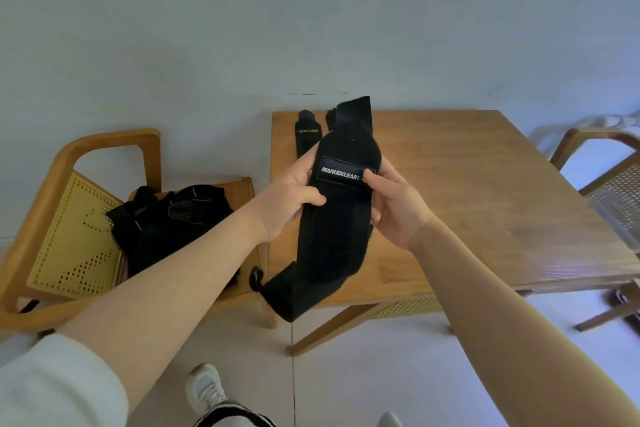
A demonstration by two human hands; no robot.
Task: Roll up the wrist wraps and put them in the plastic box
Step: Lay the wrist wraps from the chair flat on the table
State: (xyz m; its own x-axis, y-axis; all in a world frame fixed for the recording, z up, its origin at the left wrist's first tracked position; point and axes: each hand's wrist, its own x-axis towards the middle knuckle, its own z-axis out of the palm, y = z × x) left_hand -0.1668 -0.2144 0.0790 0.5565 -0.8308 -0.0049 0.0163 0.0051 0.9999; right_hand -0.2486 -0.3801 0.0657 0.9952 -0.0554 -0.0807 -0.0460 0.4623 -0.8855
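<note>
Progress: the task looks to be at its start; no wrap is rolled yet, as far as I can judge
Wrap in hand: a long black wrist wrap (pixel 337 204) with a white-lettered label is held unrolled in the air, over the table's near left corner; its lower end hangs down past the near edge
Left hand: the left hand (pixel 294 198) grips the wrap's left side, thumb on the front, fingers curled behind
Right hand: the right hand (pixel 394 204) pinches the label's right end with the thumb, the other fingers curled behind the cloth
Other wraps: a second wrap (pixel 307 135) lies flat at the far left corner of the wooden table (pixel 485 184); one more dark strip beside it is mostly hidden
Left to do: rolling each wrap, then putting them away
Containers: the plastic box is not in view; a black bag (pixel 166 225) sits on the chair (pixel 69 218) left of the table, contents hidden
</note>
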